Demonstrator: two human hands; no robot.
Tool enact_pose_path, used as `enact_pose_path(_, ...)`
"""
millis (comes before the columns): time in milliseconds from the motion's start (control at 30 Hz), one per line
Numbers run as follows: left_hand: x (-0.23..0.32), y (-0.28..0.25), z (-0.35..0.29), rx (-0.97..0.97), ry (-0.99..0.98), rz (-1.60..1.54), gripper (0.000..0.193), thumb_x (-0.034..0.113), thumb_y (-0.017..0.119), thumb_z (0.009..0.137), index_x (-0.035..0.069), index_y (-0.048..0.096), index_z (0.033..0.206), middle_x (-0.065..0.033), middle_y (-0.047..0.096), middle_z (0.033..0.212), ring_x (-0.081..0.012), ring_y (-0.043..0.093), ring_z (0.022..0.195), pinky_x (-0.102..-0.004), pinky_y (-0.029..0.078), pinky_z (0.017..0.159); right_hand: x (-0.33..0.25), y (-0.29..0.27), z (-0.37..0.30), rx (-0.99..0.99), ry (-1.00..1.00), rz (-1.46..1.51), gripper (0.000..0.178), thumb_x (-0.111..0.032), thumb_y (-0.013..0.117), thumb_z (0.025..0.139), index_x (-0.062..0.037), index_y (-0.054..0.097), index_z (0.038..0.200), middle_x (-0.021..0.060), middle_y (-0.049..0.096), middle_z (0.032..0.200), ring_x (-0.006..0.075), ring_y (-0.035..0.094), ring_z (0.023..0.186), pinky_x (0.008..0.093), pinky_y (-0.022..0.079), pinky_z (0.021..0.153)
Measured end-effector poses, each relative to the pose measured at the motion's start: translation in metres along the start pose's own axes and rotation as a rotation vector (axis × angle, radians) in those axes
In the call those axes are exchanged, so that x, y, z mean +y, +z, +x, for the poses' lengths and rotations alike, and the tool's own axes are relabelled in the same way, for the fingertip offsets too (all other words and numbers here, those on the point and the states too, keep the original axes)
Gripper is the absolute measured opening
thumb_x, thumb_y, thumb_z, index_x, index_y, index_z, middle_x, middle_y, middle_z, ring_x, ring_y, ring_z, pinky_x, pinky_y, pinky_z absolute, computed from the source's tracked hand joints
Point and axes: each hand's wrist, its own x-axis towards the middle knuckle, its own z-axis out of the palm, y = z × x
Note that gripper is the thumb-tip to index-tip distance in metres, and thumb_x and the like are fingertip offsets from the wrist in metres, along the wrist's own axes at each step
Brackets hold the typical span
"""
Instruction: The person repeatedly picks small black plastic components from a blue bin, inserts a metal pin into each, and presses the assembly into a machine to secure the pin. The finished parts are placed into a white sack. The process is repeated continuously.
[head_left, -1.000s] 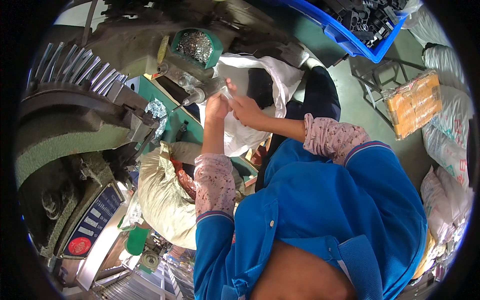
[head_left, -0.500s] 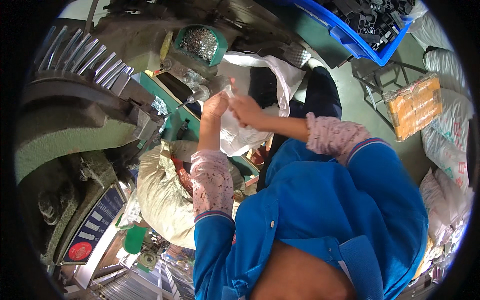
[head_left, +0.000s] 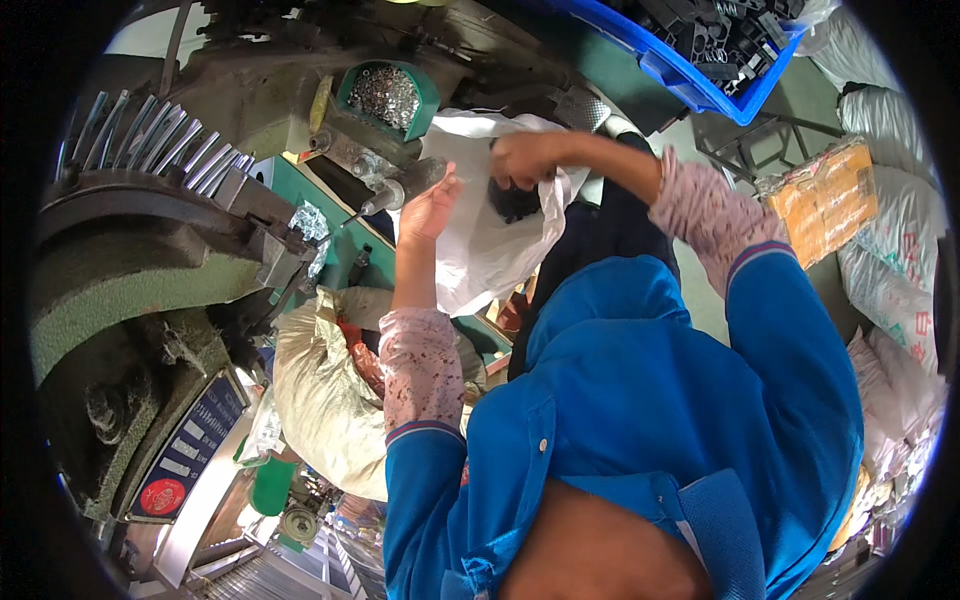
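Note:
My left hand (head_left: 428, 210) is beside the back end of a grey cylindrical tool (head_left: 405, 187) with a tapered nose and thin bit. Its fingers are curled and close together; what lies in them, if anything, is too small to make out. My right hand (head_left: 530, 160) hangs over an open white sack (head_left: 465, 255), fingers bent downward above the dark contents (head_left: 515, 203). Whatever its fingertips pinch is hidden. The bit points toward a metal fixture (head_left: 285, 245) with shiny silver pieces (head_left: 310, 222) around it.
A green bin (head_left: 427, 105) of small metal parts sits beyond the tool. At the left is a large machine (head_left: 150, 265) with a row of metal rods. A blue crate (head_left: 690, 85) holds black parts. A taped carton (head_left: 825, 200) and a cream sack (head_left: 320, 400) stand nearby.
My right hand has left the spot beside my left hand and moved right and away, over the sack's dark contents. My left hand has stayed by the tool. The view has shifted slightly.

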Motion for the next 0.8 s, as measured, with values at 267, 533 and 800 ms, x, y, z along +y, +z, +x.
enact_pose_path(267, 0.002, -0.021, 0.004, -0.087, -0.082, -0.008, 0.023, 0.007, 0.064, 0.084, 0.004, 0.058, 0.105, -0.0068, 0.063, 0.100, -0.0144, 0.059, 0.090, -0.0290, 0.048, 0.079, -0.003, 0.122, 0.018, 0.637, -0.273, 0.416, 0.026, -0.023, 0.046, 0.088, -0.0013, 0.060, 0.083, 0.0105, 0.062, 0.062, 0.0226, 0.061, 0.053, 0.0367, 0.047, 0.052)
enact_pose_path(533, 0.000, -0.004, -0.003, 0.012, -0.020, 0.069, 0.026, 0.009, 0.062, 0.084, 0.005, 0.052, 0.109, -0.0081, 0.061, 0.104, -0.0184, 0.059, 0.086, -0.0423, 0.048, 0.090, -0.017, 0.142, 0.033, 0.738, -0.270, 0.638, 0.028, -0.022, 0.044, 0.092, 0.0017, 0.055, 0.084, 0.0090, 0.058, 0.060, 0.0147, 0.053, 0.044, 0.0297, 0.042, 0.043)
enact_pose_path(800, 0.012, 0.010, -0.010, 0.146, -0.093, 0.286, 0.029, 0.018, 0.064, 0.086, 0.007, 0.056, 0.111, -0.0070, 0.064, 0.104, -0.0176, 0.059, 0.089, -0.0380, 0.050, 0.079, -0.033, 0.168, 0.079, 0.889, -0.315, 1.009, 0.021, -0.016, 0.045, 0.094, 0.0014, 0.055, 0.096, 0.0069, 0.059, 0.065, 0.0152, 0.059, 0.052, 0.0290, 0.047, 0.049)
